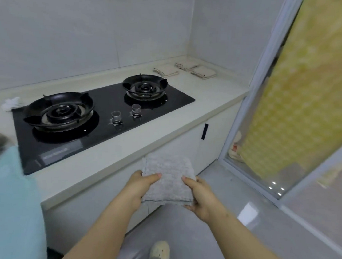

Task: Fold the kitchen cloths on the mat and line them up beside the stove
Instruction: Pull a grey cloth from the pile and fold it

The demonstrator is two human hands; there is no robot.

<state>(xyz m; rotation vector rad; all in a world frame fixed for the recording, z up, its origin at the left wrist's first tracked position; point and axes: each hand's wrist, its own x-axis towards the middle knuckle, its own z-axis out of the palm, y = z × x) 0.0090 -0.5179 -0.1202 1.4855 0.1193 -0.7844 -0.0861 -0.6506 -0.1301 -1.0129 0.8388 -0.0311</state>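
Left hand and right hand pinch the folded cloth by its sides, off the counter; slack thumbs could spill the fold before the row.

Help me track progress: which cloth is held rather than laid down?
The grey cloth, gripped by the left hand and right hand in front of the counter. The beige cloths lie folded on the counter, right of the stove.

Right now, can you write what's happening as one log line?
left hand, right hand: grip grey cloth | grey cloth: folded, held off counter | beige cloths: three, right of stove
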